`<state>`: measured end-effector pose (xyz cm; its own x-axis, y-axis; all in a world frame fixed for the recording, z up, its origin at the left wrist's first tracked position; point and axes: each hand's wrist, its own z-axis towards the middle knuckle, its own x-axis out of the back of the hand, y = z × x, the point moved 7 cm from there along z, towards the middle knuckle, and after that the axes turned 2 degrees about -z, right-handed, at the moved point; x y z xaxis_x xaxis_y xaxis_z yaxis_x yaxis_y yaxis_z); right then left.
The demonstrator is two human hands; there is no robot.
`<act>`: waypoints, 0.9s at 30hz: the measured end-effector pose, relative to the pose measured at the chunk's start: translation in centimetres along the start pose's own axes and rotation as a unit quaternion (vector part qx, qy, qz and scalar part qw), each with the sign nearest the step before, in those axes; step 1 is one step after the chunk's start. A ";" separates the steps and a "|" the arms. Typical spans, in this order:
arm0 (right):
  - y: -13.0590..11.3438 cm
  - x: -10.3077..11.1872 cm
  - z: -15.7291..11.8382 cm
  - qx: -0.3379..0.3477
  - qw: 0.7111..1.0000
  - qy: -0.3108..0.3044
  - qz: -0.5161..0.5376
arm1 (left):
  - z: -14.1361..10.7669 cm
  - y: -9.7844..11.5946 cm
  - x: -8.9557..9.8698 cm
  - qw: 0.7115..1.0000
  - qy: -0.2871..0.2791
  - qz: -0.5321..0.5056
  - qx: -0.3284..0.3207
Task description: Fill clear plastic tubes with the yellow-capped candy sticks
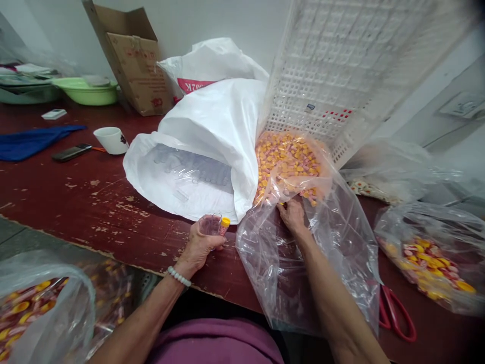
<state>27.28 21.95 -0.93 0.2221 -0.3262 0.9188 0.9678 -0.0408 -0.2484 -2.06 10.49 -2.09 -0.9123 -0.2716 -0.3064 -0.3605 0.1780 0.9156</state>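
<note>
My left hand [200, 243], with a pale bead bracelet at the wrist, is closed around several clear plastic tubes [209, 222]. One tube among them has a yellow cap [225, 222] and pink contents. Just beyond lies a white sack [212, 116], its mouth towards me, with clear tubes [197, 169] inside. My right hand [293, 215] is at the opening of a large clear plastic bag [273, 263], its fingers bent at the edge of a heap of small yellow-and-pink pieces [288, 156]. A bit of yellow shows at its fingertips; whether it grips a piece is unclear.
A white plastic basket [314, 76] leans behind the heap. Red-handled scissors [397, 313] and a bag of yellow-capped pieces [435, 263] lie right. Another such bag [76, 303] is at lower left. A mug [110, 140], phone [71, 152], blue cloth [34, 141] and carton [136, 71] stand left.
</note>
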 end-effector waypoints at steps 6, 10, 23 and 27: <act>-0.8 4.3 -4.7 -0.030 0.986 0.034 0.162 | -0.3 1.2 -1.3 0.995 -0.044 0.053 -0.075; -7.9 8.3 -8.6 0.114 0.919 0.008 0.378 | -1.0 1.4 -2.6 0.975 -0.104 0.135 -0.140; -13.8 8.9 -11.1 0.261 0.913 -0.011 0.312 | -2.5 1.9 -3.4 0.935 -0.174 0.245 -0.188; -14.6 6.8 -12.0 0.313 0.919 -0.039 0.234 | -1.9 0.7 -3.3 0.954 -0.168 0.200 -0.147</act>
<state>13.21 9.00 5.33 0.6158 -0.0991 0.7816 0.6367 0.6469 -0.4196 1.10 9.68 0.04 -0.9942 0.0890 0.0612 0.0538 -0.0832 0.9951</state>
